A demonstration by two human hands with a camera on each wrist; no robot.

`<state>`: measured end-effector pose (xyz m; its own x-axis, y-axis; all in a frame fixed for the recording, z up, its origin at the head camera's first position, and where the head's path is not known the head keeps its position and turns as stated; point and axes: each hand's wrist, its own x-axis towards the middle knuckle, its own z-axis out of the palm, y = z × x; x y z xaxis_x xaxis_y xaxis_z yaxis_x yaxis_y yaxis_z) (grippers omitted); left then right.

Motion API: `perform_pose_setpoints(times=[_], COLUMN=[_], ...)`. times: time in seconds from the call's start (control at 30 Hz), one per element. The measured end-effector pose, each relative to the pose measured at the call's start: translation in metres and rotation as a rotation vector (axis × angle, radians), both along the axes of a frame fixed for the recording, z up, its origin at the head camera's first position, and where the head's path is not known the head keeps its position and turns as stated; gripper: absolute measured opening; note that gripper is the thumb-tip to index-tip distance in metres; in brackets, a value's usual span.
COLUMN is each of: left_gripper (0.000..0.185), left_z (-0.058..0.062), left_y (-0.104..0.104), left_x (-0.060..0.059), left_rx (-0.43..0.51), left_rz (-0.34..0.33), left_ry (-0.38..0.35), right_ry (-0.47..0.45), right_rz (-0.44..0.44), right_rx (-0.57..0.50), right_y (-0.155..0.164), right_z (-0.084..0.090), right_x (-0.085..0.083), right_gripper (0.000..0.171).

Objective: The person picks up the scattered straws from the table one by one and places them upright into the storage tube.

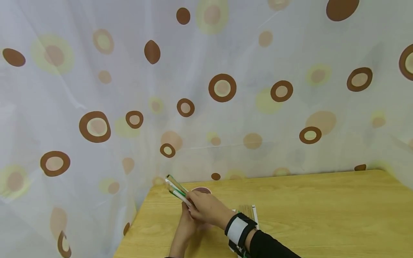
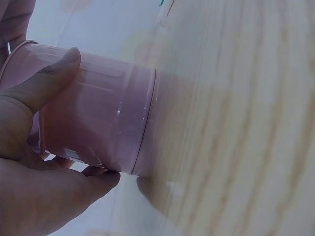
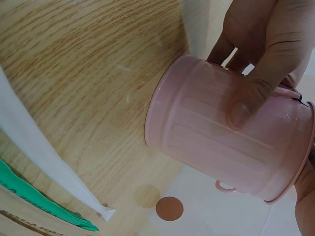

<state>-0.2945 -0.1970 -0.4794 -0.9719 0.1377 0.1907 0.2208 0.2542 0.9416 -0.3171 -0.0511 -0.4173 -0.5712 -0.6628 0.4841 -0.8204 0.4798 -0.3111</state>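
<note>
A small pink ribbed pail (image 3: pixel 211 113) with a rolled rim and a little loop handle stands upright on the wooden table. My left hand (image 1: pixel 189 223) grips its side, the thumb (image 2: pixel 51 78) pressed along the wall and fingers around the other side. Over the pail, my right hand (image 1: pixel 209 208) holds a bundle of slim stick-shaped packets (image 1: pixel 177 189) in white, green and brown, which point up to the left. In the head view the hands hide most of the pail, leaving part of its rim visible. What lies inside the pail cannot be seen.
More slim packets (image 1: pixel 246 211), white, green and brown, lie on the table (image 1: pixel 322 211) by my right wrist. A white curtain (image 1: pixel 245 64) with brown and yellow spots hangs behind the table and along its left side.
</note>
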Motion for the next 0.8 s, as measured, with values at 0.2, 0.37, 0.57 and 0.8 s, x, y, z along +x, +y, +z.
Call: perform_pose_setpoints(times=[0.2, 0.37, 0.57, 0.8], left_gripper=[0.094, 0.093, 0.094, 0.101], left_z=[0.000, 0.000, 0.000, -0.001], left_y=[-0.001, 0.000, 0.002, 0.000], left_x=[0.001, 0.001, -0.001, -0.002], left_rx=[0.026, 0.032, 0.055, 0.075], left_rz=[-0.010, -0.006, 0.001, 0.021], left_ry=[-0.016, -0.031, -0.029, -0.055], right_ry=[-0.028, -0.016, 0.053, 0.047], right_rz=[-0.010, -0.034, -0.057, -0.107], right_rx=[0.003, 0.030, -0.017, -0.172], right_y=[-0.002, -0.002, 0.005, 0.021], right_z=[0.002, 0.003, 0.002, -0.002], right_x=[0.002, 0.005, 0.010, 0.019], right_gripper=[0.011, 0.011, 0.018, 0.037])
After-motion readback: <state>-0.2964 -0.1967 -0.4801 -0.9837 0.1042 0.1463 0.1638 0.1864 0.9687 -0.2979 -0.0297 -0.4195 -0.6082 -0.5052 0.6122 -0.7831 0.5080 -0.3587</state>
